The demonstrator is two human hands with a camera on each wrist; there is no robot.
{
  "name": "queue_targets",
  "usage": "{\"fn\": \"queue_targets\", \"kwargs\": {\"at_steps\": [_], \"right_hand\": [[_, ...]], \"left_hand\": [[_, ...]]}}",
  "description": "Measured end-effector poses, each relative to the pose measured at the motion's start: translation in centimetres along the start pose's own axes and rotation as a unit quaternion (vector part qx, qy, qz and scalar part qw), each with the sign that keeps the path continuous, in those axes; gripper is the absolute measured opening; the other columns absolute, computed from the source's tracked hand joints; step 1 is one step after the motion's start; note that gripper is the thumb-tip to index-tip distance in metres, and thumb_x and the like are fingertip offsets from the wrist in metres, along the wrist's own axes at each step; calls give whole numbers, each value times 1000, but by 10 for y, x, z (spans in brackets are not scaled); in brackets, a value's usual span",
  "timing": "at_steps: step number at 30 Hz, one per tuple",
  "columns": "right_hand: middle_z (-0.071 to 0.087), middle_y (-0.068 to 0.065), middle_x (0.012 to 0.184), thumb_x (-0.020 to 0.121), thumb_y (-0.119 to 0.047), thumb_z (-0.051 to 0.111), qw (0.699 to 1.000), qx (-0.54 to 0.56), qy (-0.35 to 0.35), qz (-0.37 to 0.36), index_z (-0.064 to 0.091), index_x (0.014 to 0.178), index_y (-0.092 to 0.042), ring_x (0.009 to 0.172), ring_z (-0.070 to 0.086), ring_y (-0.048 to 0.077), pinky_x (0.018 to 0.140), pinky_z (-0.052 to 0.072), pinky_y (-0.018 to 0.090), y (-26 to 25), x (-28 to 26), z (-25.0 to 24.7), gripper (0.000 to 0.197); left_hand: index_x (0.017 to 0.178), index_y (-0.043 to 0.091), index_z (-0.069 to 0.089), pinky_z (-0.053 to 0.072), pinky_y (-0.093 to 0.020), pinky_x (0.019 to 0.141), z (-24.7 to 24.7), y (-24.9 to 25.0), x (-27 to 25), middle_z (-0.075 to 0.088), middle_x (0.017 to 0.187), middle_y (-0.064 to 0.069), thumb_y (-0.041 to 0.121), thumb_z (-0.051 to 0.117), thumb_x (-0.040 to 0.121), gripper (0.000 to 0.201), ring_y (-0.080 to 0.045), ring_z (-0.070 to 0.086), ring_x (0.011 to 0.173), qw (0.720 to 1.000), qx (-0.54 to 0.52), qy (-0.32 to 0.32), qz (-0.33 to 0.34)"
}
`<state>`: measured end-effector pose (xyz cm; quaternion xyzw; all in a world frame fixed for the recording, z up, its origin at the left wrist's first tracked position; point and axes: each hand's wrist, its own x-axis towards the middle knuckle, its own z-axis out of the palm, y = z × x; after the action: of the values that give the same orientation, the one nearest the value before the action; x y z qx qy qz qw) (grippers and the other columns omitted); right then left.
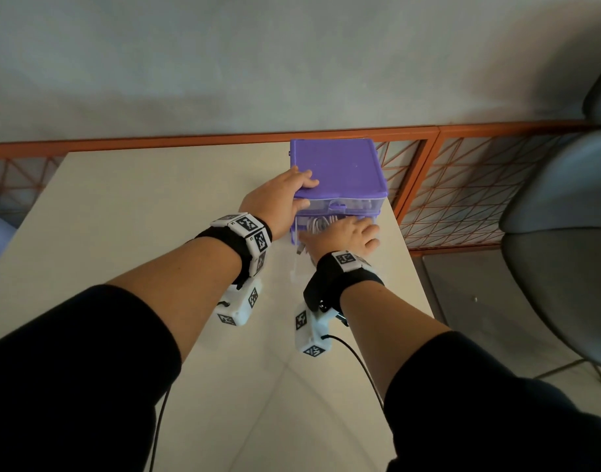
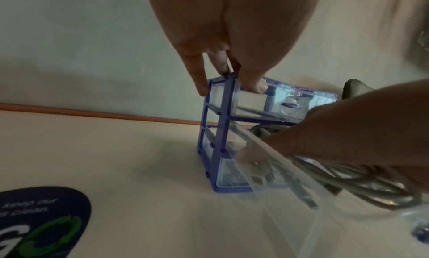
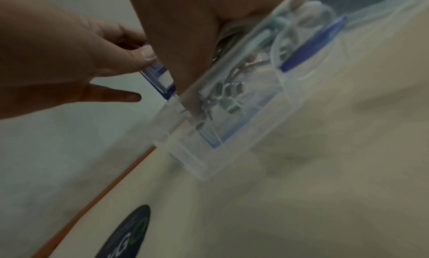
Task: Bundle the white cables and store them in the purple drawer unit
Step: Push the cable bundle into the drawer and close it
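The purple drawer unit (image 1: 340, 168) stands at the table's far right edge, with its clear middle drawer (image 2: 290, 199) pulled out toward me. My left hand (image 1: 285, 195) clasps the unit's top left front corner, fingers on the lid and thumb (image 2: 253, 82) on the top drawer's front. My right hand (image 1: 346, 233) lies palm down in the open drawer, holding the coiled white cables (image 2: 376, 186) inside it. A few loops (image 1: 319, 224) show left of that hand. Cable plugs (image 3: 223, 97) lie against the drawer's clear wall (image 3: 209, 161). The fingers of my right hand are hidden.
The beige table (image 1: 156, 216) ends just right of the unit. An orange mesh railing (image 1: 462, 185) runs behind it, and a grey chair (image 1: 564, 216) stands to the right. A dark round sticker (image 2: 44, 219) lies on the tabletop to the left.
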<state>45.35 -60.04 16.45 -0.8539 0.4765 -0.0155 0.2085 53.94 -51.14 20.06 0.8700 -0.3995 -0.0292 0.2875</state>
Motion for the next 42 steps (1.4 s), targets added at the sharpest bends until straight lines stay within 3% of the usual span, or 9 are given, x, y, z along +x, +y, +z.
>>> {"fn": "queue_targets", "kwargs": {"at_steps": [11,15,18,20,23,27,32,37,42], "right_hand": [[37,16,132,65,-82,53,998,43,16,49,32,132,-1,126,33,34,102,29,44,11,-12,-3,107],[35,17,137,67,-84,48,999,31,-3,16,26,138,2,129,31,35,106,28,42,14,-14,-10,114],[36,17,138,71,-81,47,998,24,30,-42,29,137,2,129,33,35,104,31,41,22,-25,-10,108],[42,16,132,76,-70,56,990,41,90,-105,39,130,-5,121,40,36,97,36,42,32,-34,-6,87],[52,12,118,76,-45,71,948,83,184,-246,55,113,-17,104,48,34,83,42,43,46,-44,1,49],[63,-1,113,87,-38,61,900,89,179,-388,68,102,-26,109,53,29,85,47,41,65,-50,8,21],[69,-5,113,94,-42,51,859,50,183,-476,70,111,-27,118,56,28,96,45,40,87,-46,12,29],[55,-13,138,93,-50,46,842,-44,139,-519,55,132,-31,128,49,26,105,39,40,97,-34,11,44],[60,-18,131,94,-43,46,829,-47,161,-534,57,130,-33,120,55,24,97,42,36,95,-27,7,39]], "left_hand": [[130,27,50,31,-33,111,9,9,-11,41,149,8,18,53,93,38,-8,25,143,1000,3,1,3],[130,26,50,30,-32,112,8,8,-7,41,149,9,17,53,94,38,-7,24,143,1000,2,2,5],[130,26,50,29,-30,112,9,6,-4,41,149,9,16,53,94,38,-6,24,143,1000,6,6,1],[130,25,50,27,-26,110,9,5,-4,41,149,9,16,53,94,37,-6,23,143,1000,10,10,2],[130,25,50,25,-23,108,6,3,-2,42,149,9,15,53,94,37,-6,24,143,1000,12,13,1],[130,25,51,27,-28,112,3,1,0,42,148,8,16,54,93,38,-7,25,143,1000,7,13,0],[129,26,51,28,-31,113,4,-3,1,42,148,8,15,54,93,38,-8,25,143,1000,4,7,1],[129,25,51,27,-28,111,2,-2,2,43,148,8,15,54,93,38,-8,25,143,1000,3,1,3],[130,25,51,29,-31,112,2,-1,1,42,148,8,15,54,93,38,-8,25,143,1000,5,3,-1]]}}
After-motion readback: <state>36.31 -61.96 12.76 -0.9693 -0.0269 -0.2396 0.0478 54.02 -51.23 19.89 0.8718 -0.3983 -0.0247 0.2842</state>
